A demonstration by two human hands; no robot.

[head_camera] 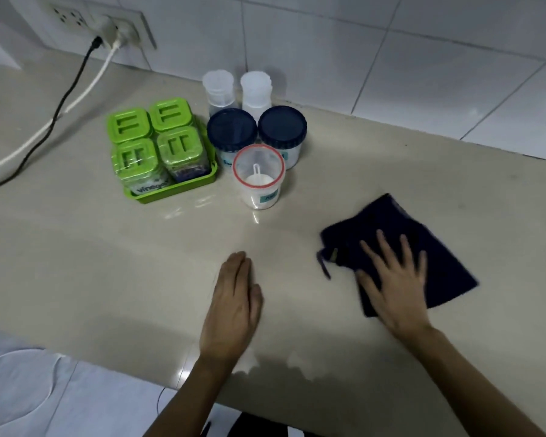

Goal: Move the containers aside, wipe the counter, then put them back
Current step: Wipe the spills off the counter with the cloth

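Nine containers: all grouped on the desk (76,247) ahead of both hands, toward the tiled wall, none yet moved aside as far as I can judge.
Green set: four green-lidded jars (153,138) packed in a green tray (174,190), ahead and left of the left hand.
Round tubs: two dark-blue-lidded tubs (256,134) side by side, just right of the tray; two frosted shakers (237,89) stand behind them against the wall.
Nearest container: the red-rimmed clear jar (259,178) with white powder and a scoop inside, standing in front of the two tubs, almost straight ahead of the left hand.
Left hand (230,307): flat on the desk, palm down, fingers together, gripping nothing.
Right hand (394,285): spread flat, pressing on the dark blue cloth (423,241), not clutching it.
Cloth: lies to the right of the cluster, well apart from it.
Deciding relation: the cluster lies forward and left, so the free left hand looks closer and better placed to reach it.
Spread of the group: it runs left to right across the desk.
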